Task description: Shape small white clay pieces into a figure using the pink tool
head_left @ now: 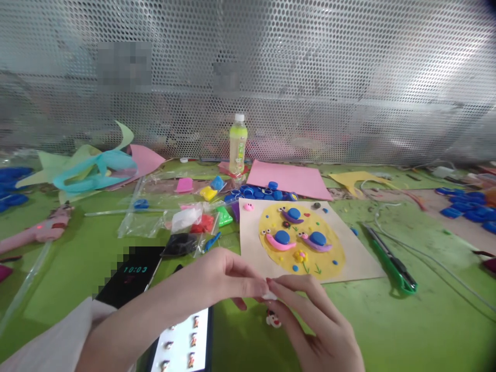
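Note:
In the head view, my left hand (222, 281) and my right hand (315, 315) meet fingertip to fingertip above the green table. Both pinch a small lump of white clay (270, 296), partly hidden by the fingers. Just below it lies a small white, black and red clay figure (273, 319), close to my right thumb. Beyond my hands is a cream sheet (360, 266) with a yellow circle, bearing several clay snails with blue cap shells and a yellow clay flower (300, 256). Under my left forearm a phone (182, 351) displays small figure pictures.
Clay packets, including black (180, 244), red (202, 223) and green (224, 217), lie left of the sheet. A dark phone (132, 274) shows a clock. A green cutter (391, 263) lies right; a glue gun (50, 227) left. A bottle (237, 144) stands behind blue caps (256, 193).

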Demonstrator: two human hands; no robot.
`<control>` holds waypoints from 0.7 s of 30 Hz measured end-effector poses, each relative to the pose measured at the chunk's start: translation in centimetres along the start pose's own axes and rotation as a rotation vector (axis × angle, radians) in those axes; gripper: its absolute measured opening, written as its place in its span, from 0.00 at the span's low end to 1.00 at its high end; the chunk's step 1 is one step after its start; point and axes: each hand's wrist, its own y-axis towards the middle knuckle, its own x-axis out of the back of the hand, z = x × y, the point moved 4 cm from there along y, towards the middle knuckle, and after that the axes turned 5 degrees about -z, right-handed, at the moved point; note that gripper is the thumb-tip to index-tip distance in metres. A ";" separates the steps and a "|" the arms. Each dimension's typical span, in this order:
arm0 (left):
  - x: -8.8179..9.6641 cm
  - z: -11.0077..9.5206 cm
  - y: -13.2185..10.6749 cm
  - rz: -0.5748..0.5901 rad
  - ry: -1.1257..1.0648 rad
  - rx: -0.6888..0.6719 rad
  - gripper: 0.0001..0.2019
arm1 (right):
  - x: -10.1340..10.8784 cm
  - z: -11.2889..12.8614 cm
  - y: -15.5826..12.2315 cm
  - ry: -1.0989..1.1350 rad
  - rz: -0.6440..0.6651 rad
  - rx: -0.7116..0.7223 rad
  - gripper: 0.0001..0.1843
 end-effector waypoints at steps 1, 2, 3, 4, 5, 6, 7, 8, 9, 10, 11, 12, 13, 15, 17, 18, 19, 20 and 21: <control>-0.1 0.0 0.0 -0.011 0.001 0.006 0.07 | -0.1 -0.1 -0.2 0.008 -0.018 -0.019 0.16; -0.1 0.1 0.0 -0.023 -0.004 0.010 0.07 | -0.2 -0.2 -0.3 0.013 -0.036 -0.034 0.16; -0.2 0.1 0.0 -0.036 -0.016 0.011 0.07 | -0.3 -0.2 -0.4 0.016 -0.050 -0.047 0.16; -0.3 0.2 0.0 -0.054 -0.036 0.008 0.07 | -0.3 -0.2 -0.5 0.020 -0.064 -0.061 0.16; -0.5 0.3 -0.1 -0.077 -0.062 0.002 0.07 | -0.3 -0.2 -0.6 0.025 -0.079 -0.075 0.16; -0.6 0.4 -0.2 -0.103 -0.092 -0.004 0.07 | -0.2 -0.1 -0.6 0.031 -0.096 -0.086 0.17; -0.7 0.5 -0.4 -0.132 -0.125 -0.011 0.07 | -0.2 0.0 -0.6 0.039 -0.115 -0.091 0.17; -0.8 0.6 -0.6 -0.158 -0.155 -0.014 0.08 | -0.1 0.2 -0.5 0.048 -0.130 -0.089 0.18; -1.0 0.7 -0.8 -0.179 -0.184 -0.015 0.08 | -0.1 0.5 -0.4 0.056 -0.143 -0.084 0.18; -1.2 0.9 -1.1 -0.196 -0.210 -0.011 0.08 | -0.1 0.7 -0.3 0.065 -0.155 -0.081 0.18; -1.4 1.0 -1.4 -0.207 -0.231 -0.005 0.09 | 0.0 0.8 -0.1 0.078 -0.162 -0.086 0.18; -1.6 1.0 -1.7 -0.217 -0.249 0.003 0.10 | 0.0 0.9 0.0 0.100 -0.161 -0.097 0.17; -1.8 1.1 -2.0 -0.224 -0.262 0.011 0.11 | 0.1 0.9 0.2 0.135 -0.155 -0.112 0.16; -1.9 0.9 -2.5 -0.237 -0.278 0.019 0.12 | 0.3 0.7 0.8 0.233 -0.130 -0.161 0.11; -1.9 0.7 -2.8 -0.254 -0.279 0.021 0.11 | 0.5 0.4 1.5 0.343 -0.112 -0.240 0.05; -1.8 0.5 -2.9 -0.260 -0.278 0.021 0.10 | 0.6 0.1 1.8 0.389 -0.094 -0.292 0.04; -1.7 0.4 -3.0 -0.265 -0.277 0.020 0.09 | 0.6 -0.1 2.1 0.425 -0.073 -0.346 0.04; -1.6 0.3 -3.1 -0.269 -0.274 0.016 0.08 | 0.6 -0.3 2.4 0.452 -0.048 -0.396 0.05; -1.6 0.2 -3.1 -0.270 -0.269 0.010 0.07 | 0.5 -0.4 2.6 0.478 -0.018 -0.425 0.05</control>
